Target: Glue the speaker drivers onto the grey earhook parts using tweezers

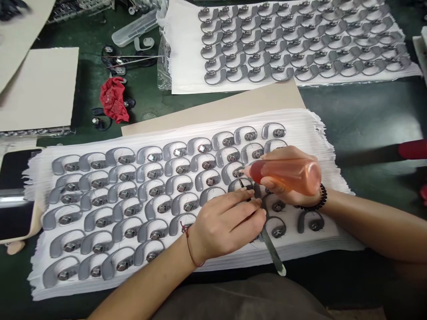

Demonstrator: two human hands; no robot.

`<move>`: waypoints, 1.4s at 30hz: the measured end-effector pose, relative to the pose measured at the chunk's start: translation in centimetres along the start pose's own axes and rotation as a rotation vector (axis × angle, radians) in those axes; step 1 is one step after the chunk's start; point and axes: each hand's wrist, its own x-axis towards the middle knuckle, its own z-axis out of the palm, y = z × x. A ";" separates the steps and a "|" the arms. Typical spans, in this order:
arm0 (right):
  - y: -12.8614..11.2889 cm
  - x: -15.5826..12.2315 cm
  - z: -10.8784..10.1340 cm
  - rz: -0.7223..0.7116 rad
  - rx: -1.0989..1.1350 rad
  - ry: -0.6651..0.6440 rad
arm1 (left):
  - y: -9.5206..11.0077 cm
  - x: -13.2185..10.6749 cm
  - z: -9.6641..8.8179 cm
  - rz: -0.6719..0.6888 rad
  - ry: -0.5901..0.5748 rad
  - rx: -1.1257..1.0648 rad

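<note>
Grey hook-shaped parts, each with a small round metal piece and thin wires, lie in rows on a stack of white sheets [320, 164]. My right hand [290, 178] grips a squeeze bottle [287, 174] of orange-pink liquid, tilted nearly flat. Its nozzle points left at one grey part [230, 174], close to the metal piece; whether they touch I cannot tell. Closed around metal tweezers [273, 251], my left hand [230, 222] rests over the parts just below the nozzle. The tweezers' dark tip shows near the same part, and their rounded end sticks out toward me.
Behind lies another white stack [187, 53] with similar parts in rows. Beige cardboard [213, 106] sits between the stacks. At left are a phone [16, 195], a board [43, 89], a crumpled red cloth [114, 100] and a clear plastic case [133, 29]. A red object [413, 150] is at right.
</note>
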 end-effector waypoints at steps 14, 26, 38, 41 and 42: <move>0.2 0.0 0.3 0.039 0.024 0.010 | 0.0 -0.2 0.0 -0.013 0.003 -0.017; 0.2 -0.1 0.3 -0.020 -0.036 0.011 | 0.0 -0.1 -0.1 -0.012 0.007 -0.004; 0.3 0.0 0.0 -0.087 -0.175 0.017 | 0.0 -0.1 -0.8 -0.034 0.016 0.021; 0.3 0.0 -0.1 -0.096 -0.189 0.007 | 0.0 -0.5 -0.7 -0.062 0.008 -0.007; 0.4 0.0 -0.1 -0.095 -0.187 0.005 | 0.0 -0.6 -0.7 -0.076 0.005 -0.011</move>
